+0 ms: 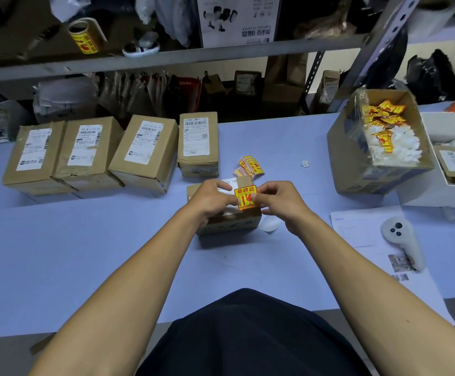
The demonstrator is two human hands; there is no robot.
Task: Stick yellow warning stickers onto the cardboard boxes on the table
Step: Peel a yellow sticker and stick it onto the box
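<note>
From the head camera: a person's left hand (212, 198) and right hand (276, 200) hold a yellow warning sticker (245, 198) over a small cardboard box (229, 221) at the middle of the pale blue table (85, 240). Both hands pinch the sticker, fingertips and thumbs closing on its left and right edges, so it hangs between them, face up, just above the box top; whether its lower edge touches the cardboard cannot be told. To land it well, the sticker wants lowering flat onto bare cardboard beside the white shipping label, one edge first, then smoothing outward. Behind lies a loose pile of stickers (249, 165); four labelled boxes (145, 150) stand in a row at the far left, seemingly without yellow stickers yet.
</note>
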